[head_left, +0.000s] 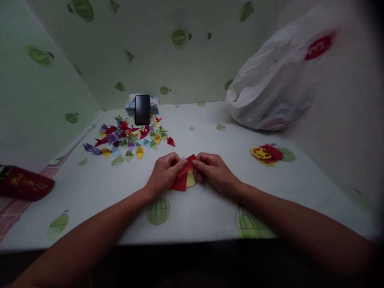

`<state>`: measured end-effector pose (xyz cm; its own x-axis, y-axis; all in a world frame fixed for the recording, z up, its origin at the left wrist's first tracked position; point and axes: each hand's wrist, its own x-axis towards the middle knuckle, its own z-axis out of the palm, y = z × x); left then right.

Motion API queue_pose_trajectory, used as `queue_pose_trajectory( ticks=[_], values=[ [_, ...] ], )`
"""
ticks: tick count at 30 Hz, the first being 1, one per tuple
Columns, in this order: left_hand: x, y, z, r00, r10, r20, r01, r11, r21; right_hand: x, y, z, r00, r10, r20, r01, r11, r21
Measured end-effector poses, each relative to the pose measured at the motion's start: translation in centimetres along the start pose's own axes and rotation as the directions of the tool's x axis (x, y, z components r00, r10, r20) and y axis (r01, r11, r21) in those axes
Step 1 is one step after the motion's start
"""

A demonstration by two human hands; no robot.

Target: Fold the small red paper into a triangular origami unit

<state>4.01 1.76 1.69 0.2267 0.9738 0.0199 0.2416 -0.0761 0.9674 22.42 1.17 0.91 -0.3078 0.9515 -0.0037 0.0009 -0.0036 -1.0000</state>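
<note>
Both hands meet at the middle of the table over a red paper square [182, 178]. My left hand [164, 172] pinches its left part and my right hand [213, 172] pinches its upper right edge. A yellow paper piece [191, 180] lies under the red one, between the hands. The paper looks partly folded, with a corner raised between my fingertips.
A pile of several small folded paper pieces [129, 138] in many colours lies at the back left. A black phone [142, 109] leans on a tissue box behind it. A white plastic bag [279, 80] fills the back right. Red-yellow paper [266, 154] lies right. A red case [25, 184] lies left.
</note>
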Motion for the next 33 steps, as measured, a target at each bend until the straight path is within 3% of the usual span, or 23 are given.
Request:
queue_pose_trajectory(
  ticks=[5, 10, 13, 17, 21, 26, 33],
  values=[
    [0.3, 0.5, -0.5, 0.996, 0.002, 0.089, -0.008, 0.997, 0.072, 0.1, -0.2, -0.4, 0.994, -0.036, -0.103, 0.036, 0.999, 0.007],
    [0.6, 0.6, -0.8, 0.998, 0.014, 0.060, -0.022, 0.990, 0.141, 0.1, -0.5, -0.8, 0.997, -0.009, -0.078, 0.008, 1.000, -0.015],
    [0.6, 0.3, -0.6, 1.000, 0.015, 0.027, -0.016, 0.998, 0.053, 0.1, -0.6, -0.8, 0.999, -0.019, -0.029, 0.018, 1.000, -0.016],
    [0.5, 0.1, -0.4, 0.996, -0.024, 0.086, 0.034, 0.993, -0.109, 0.1, -0.4, -0.7, 0.998, -0.024, 0.054, 0.024, 1.000, 0.000],
    [0.5, 0.0, -0.3, 0.993, -0.066, 0.094, 0.079, 0.987, -0.142, 0.2, -0.1, -0.7, 0.998, -0.024, 0.064, 0.017, 0.994, 0.109],
    [0.5, -0.3, 0.0, 0.987, -0.104, 0.124, 0.133, 0.957, -0.256, 0.2, -0.1, -0.6, 0.996, -0.061, 0.069, 0.053, 0.992, 0.110],
    [0.6, -0.6, -0.1, 0.992, -0.095, 0.080, 0.118, 0.926, -0.359, 0.4, 0.5, -0.8, 0.994, -0.084, 0.066, 0.065, 0.966, 0.252]
  ],
)
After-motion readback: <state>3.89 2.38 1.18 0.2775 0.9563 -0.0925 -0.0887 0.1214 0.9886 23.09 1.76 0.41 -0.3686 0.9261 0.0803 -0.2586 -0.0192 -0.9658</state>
